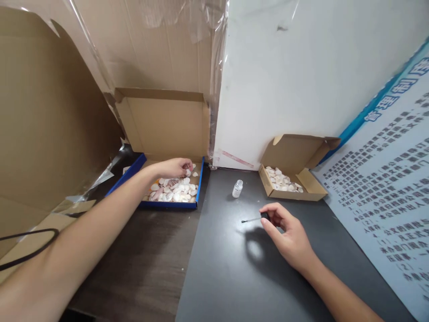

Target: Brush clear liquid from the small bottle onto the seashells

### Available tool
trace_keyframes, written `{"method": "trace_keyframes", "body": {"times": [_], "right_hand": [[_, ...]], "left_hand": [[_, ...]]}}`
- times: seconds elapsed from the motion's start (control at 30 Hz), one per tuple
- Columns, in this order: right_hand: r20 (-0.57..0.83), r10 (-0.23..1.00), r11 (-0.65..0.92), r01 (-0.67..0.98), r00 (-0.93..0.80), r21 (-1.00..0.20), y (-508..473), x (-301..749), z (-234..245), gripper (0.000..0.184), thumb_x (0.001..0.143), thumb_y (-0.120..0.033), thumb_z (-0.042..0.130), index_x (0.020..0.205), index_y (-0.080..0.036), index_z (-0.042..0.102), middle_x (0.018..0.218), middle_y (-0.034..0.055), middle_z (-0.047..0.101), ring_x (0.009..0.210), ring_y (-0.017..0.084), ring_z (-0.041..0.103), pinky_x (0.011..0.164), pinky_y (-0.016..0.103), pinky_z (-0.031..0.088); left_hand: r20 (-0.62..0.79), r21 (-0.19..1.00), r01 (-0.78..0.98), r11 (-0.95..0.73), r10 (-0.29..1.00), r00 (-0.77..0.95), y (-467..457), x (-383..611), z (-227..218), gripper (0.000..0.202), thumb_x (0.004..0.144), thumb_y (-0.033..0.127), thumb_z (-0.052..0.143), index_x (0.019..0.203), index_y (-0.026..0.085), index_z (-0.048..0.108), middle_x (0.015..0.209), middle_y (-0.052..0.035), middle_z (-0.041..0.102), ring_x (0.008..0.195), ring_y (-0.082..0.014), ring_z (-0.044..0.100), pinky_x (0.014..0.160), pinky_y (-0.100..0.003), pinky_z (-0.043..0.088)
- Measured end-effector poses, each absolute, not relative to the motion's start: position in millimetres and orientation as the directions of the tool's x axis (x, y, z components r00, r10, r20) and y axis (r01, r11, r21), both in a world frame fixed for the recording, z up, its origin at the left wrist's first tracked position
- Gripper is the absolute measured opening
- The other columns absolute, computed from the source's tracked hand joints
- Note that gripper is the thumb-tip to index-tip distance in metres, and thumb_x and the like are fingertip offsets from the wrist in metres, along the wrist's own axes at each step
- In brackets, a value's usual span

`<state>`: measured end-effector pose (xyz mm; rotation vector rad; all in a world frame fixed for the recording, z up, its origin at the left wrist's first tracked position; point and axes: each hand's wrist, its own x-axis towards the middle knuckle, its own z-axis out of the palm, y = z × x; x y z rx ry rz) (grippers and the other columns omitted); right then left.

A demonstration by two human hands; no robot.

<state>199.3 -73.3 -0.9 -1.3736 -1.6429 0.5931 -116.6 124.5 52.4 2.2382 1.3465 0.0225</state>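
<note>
My left hand (176,168) reaches over the blue-edged box (174,205), its fingers closed in a pinch at a small white seashell (188,172). Below it in that box lies a heap of shells (176,190), mostly white, a few pinkish or brown-ribbed. Between thumb and fingers, my right hand (284,232) grips a black-capped brush (264,216). Its thin stem points left, bristles just above the grey surface. Beyond the brush stands a small clear glass bottle (237,188), upright and uncapped, with whitish contents or a label; I cannot tell which.
A smaller cardboard box (288,195) with its lid up holds more white shells (283,180) at the back right. Cardboard panels stand behind and to the left. A white wall (284,80) rises behind, and a printed poster (385,179) borders the right side.
</note>
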Motion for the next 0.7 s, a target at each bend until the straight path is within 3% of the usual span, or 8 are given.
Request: {"method": "trace_keyframes", "body": {"times": [0.27,0.43,0.57,0.7], "right_hand": [[0.330,0.944,0.278,0.506,0.012,-0.816,-70,202,-2,0.015,0.086,-0.033,0.055,0.092,-0.019,0.057,0.064,-0.0038,0.044,0.054,0.012,0.045,0.052,0.023,0.041],[0.373,0.928,0.315,0.495,0.019,-0.809,-74,199,2,0.014,0.086,-0.032,0.055,0.092,-0.019,0.057,0.062,-0.0044,0.042,0.053,0.012,0.044,0.052,0.023,0.041],[0.385,0.923,0.318,0.513,0.027,-0.797,-75,200,0,0.014,0.086,-0.031,0.056,0.094,-0.019,0.057,0.064,-0.0041,0.043,0.054,0.012,0.045,0.053,0.023,0.041],[0.387,0.922,0.319,0.526,0.020,-0.789,-73,202,-1,0.014,0.087,-0.031,0.055,0.095,-0.019,0.057,0.065,-0.0042,0.042,0.055,0.012,0.044,0.053,0.023,0.041]], "left_hand": [[-0.277,0.352,0.825,-0.441,0.793,0.542,119,-98,48,0.038,0.062,0.011,0.046,0.096,0.017,0.060,0.093,-0.0071,0.067,0.081,-0.0193,0.058,0.067,-0.027,0.042],[-0.180,0.328,0.803,-0.498,0.801,0.570,107,-95,53,0.032,0.070,0.015,0.046,0.097,0.019,0.062,0.103,-0.0081,0.065,0.089,-0.0205,0.058,0.076,-0.029,0.043],[-0.296,0.345,0.787,-0.512,0.736,0.609,95,-97,58,0.020,0.075,0.024,0.049,0.088,0.018,0.064,0.088,-0.0045,0.067,0.081,-0.0184,0.059,0.071,-0.026,0.043],[-0.335,0.296,0.799,-0.523,0.727,0.600,91,-102,55,0.035,0.069,0.025,0.058,0.103,0.020,0.065,0.103,-0.0072,0.068,0.088,-0.0203,0.060,0.072,-0.026,0.043]]}}
